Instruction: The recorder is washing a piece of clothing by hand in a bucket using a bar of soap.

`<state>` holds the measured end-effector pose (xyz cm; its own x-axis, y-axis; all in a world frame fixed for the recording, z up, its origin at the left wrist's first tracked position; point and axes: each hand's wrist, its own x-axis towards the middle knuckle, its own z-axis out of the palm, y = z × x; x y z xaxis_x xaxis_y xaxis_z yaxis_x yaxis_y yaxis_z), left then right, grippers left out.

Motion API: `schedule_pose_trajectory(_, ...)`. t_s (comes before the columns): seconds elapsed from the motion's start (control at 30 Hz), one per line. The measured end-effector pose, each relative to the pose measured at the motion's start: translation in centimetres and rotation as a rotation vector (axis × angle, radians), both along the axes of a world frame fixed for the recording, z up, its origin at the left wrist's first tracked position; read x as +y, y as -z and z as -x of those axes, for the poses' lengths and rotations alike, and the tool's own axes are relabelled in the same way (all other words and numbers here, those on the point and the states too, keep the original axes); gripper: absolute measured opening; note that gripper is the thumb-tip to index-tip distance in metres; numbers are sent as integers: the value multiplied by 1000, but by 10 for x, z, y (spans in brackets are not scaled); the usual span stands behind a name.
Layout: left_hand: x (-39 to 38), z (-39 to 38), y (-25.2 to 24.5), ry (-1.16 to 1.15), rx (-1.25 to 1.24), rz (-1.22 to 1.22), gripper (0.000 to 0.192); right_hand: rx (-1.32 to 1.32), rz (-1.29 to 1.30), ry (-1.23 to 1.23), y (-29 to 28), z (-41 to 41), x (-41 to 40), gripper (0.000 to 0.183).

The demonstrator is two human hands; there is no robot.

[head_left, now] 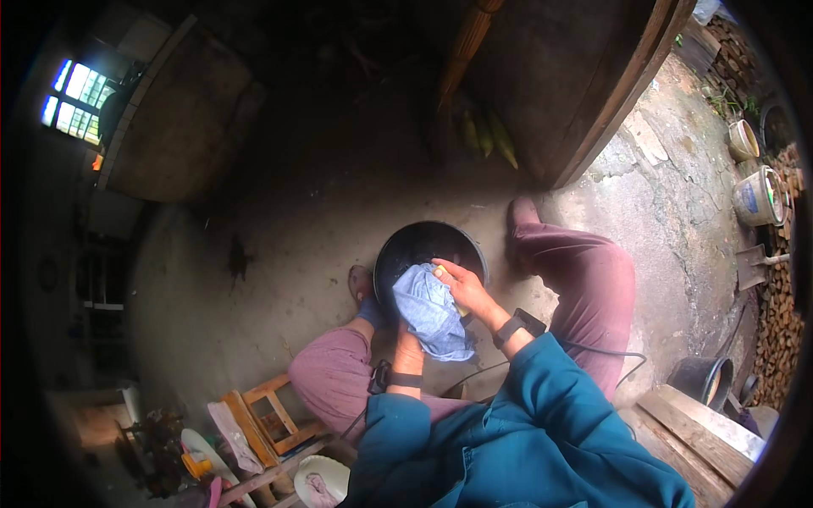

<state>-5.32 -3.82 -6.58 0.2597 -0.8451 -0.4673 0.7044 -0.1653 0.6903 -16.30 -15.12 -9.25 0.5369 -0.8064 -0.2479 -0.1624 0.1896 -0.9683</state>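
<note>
A wet-looking blue cloth (427, 305) is bunched over the front of a round black bucket (389, 244) that stands on the floor between my knees. My left hand (408, 346) is under the cloth and bears it up; its fingers are hidden. From the right, my right hand (467, 289) presses on the cloth. Between its thumb and fingers shows a small yellow block (439, 270), perhaps a bar of soap, mostly covered by the hand. The inside of the bucket is dark, and its contents cannot be made out.
A wooden rack (273, 406) and a white basin (321, 473) are at lower left. Wooden planks (695, 438) lie at lower right, near a black bucket (702, 378). Along the right stand white pails (756, 197), a shovel (751, 267) and stacked firewood (776, 336). Corn cobs (486, 134) lie ahead.
</note>
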Motion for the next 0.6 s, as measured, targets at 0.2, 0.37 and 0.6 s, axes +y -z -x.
schedule_pose_trajectory(0.2,-27,-22,-43,206,-1425,145,28,-95,62,43,-39,-7,-6,44)
schedule_pose_trajectory(0.37,-69,-4,-135,385,-1982,227,18,-223,146,67,-68,9,-15,41)
schedule_pose_trajectory(0.6,-60,-27,-45,597,-1898,48,47,-6,261,107,-40,12,-14,44)
